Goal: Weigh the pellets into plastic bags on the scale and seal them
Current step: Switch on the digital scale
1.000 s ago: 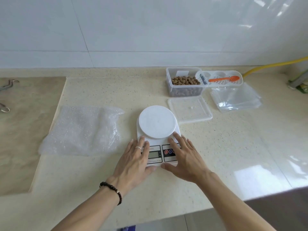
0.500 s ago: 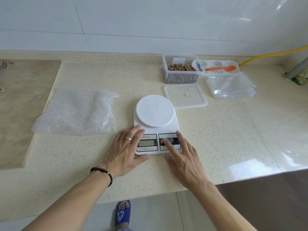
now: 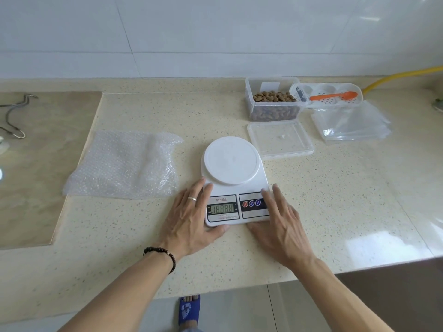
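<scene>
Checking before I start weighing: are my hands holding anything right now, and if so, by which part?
Both hands rest on the scale at its front corners: left hand on the display side, right hand on the button side. Fingers lie straight; no real grip.

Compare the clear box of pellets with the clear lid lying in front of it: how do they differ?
The box is deep and holds brown pellets; the lid is flat and shallow and holds none. The box stands farther back, near the wall; the lid lies nearer, just right of the scale. A white strainer tray with an orange spoon meets the box's right rim; nothing rests on the lid. Both are clear rectangular plastic.
</scene>
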